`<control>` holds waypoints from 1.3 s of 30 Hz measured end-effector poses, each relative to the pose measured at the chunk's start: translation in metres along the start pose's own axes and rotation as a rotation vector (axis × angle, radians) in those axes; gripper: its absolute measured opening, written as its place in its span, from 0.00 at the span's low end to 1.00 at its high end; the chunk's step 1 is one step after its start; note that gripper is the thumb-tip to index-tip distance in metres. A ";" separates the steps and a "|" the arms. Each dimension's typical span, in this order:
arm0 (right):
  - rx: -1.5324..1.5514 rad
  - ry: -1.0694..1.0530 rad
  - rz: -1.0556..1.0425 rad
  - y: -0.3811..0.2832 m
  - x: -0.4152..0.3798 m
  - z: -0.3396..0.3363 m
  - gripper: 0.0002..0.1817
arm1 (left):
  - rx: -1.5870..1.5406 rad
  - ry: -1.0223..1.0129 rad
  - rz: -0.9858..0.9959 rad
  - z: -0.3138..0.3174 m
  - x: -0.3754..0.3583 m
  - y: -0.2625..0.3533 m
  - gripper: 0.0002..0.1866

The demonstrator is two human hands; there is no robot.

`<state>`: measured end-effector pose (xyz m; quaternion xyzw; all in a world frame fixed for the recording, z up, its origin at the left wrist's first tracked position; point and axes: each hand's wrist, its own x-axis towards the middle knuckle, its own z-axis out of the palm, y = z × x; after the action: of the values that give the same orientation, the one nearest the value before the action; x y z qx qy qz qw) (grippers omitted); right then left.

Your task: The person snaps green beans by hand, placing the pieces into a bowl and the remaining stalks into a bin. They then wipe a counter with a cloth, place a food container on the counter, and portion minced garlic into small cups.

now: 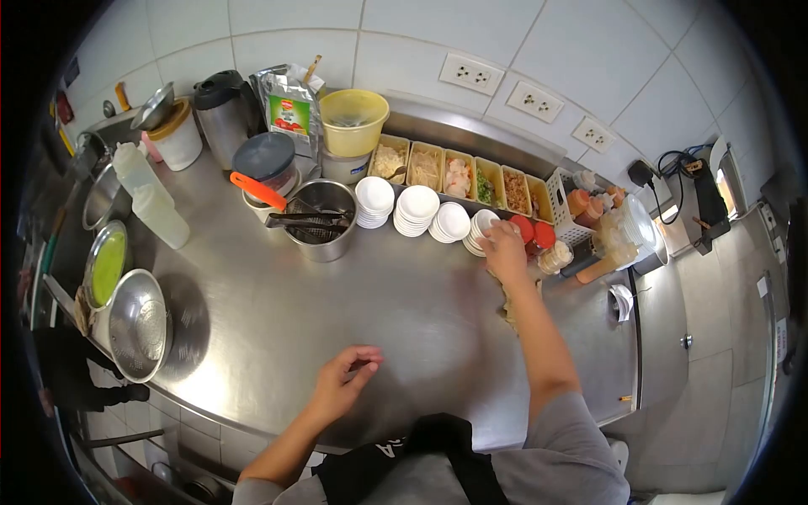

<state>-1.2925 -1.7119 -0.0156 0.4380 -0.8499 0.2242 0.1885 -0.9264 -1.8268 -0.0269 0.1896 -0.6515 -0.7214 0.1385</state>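
Note:
My right hand [505, 251] is stretched forward, its fingers closed at the right edge of the rightmost stack of small white bowls [480, 225]. The hand covers part of that stack. Three more stacks of white bowls, such as the near-left stack [374, 200], stand in a row to its left. Just beyond the hand are red-lidded jars [543, 235], and a crumpled cloth [509, 310] lies under the wrist. Above the steel counter [269, 307], close to my body, my left hand [347, 380] hangs empty with loosely curled fingers and the thumb apart.
Behind the bowls runs a row of ingredient containers [455, 177]. A steel pot [326, 220] with black-handled utensils stands left of the stacks. Farther left are squeeze bottles [160, 215] and a metal bowl [139, 324]. A basket of sauce bottles [581, 206] stands at the right.

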 end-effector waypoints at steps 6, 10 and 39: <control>0.179 0.077 0.088 -0.016 0.001 -0.026 0.08 | -0.158 -0.082 -0.038 -0.002 0.030 -0.009 0.10; 0.025 -0.073 0.030 -0.036 0.011 -0.044 0.06 | -0.321 -0.089 -0.075 0.003 0.058 -0.024 0.10; 0.303 -0.249 -0.192 -0.110 0.137 0.062 0.09 | -0.567 0.158 -0.028 -0.028 0.128 0.069 0.25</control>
<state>-1.2833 -1.8925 0.0278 0.5647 -0.7776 0.2744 0.0345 -1.0308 -1.9168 0.0272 0.2077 -0.4084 -0.8596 0.2263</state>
